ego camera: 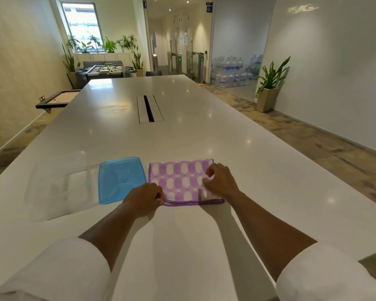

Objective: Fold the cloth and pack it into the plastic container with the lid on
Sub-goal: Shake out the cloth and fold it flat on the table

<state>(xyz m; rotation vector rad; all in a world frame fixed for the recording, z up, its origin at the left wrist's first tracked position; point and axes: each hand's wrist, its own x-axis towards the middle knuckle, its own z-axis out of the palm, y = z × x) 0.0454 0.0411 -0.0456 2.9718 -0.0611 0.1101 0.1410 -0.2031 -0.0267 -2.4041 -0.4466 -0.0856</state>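
A purple cloth [179,180] with white ovals lies folded flat on the white table [182,131]. My left hand [144,197] pinches its near left corner at the purple hem. My right hand [220,181] rests on the cloth's right side, fingers curled on the fabric. To the left of the cloth lies the blue lid [119,180], flat on the table. Further left stands the clear plastic container [61,185], uncovered and with nothing visible in it.
A cable slot [149,109] is set into the table's middle, far from my hands. The table's left edge runs close behind the container. Potted plants, water bottles and a foosball table stand far off on the floor.
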